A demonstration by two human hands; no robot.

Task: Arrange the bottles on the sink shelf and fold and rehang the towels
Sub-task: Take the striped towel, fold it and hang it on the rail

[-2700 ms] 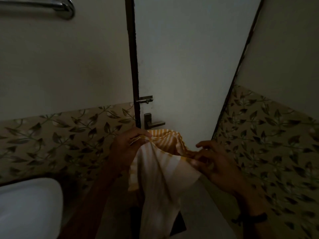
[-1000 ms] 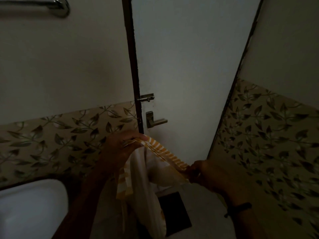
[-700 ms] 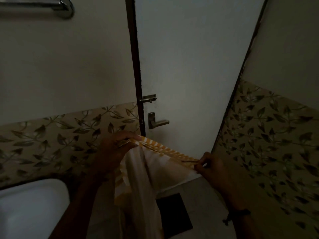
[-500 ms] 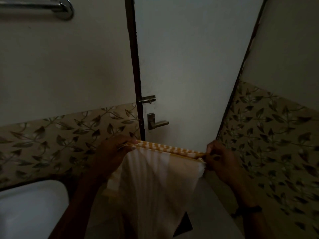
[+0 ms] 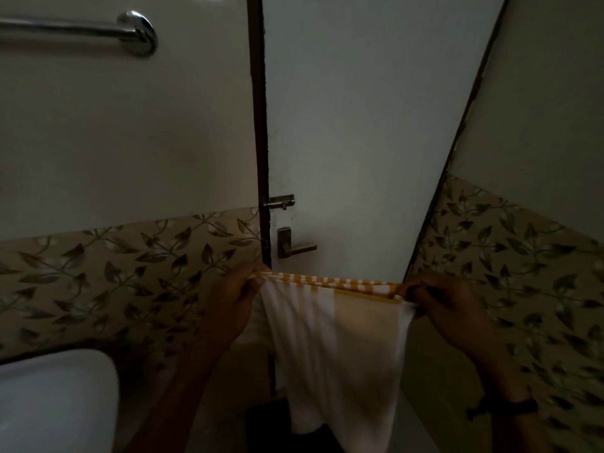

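Towel (image 5: pixel 333 338) hangs stretched before the door (image 5: pixel 359 125), orange-striped edge taut between both hands. Left hand (image 5: pixel 228 305) pinches one top corner, right hand (image 5: pixel 438 305) the other. Rail (image 5: pixel 75 31) upper left, bare.

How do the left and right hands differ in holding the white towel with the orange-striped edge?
The left hand grips slightly higher than the right hand. The right hand's wrist carries a dark wristband; none shows on the left hand's. The left hand is by the dark door frame, the right hand by the leaf-patterned wall tiles. Both pinch a top corner of the white, orange-edged towel, its edge taut between them.
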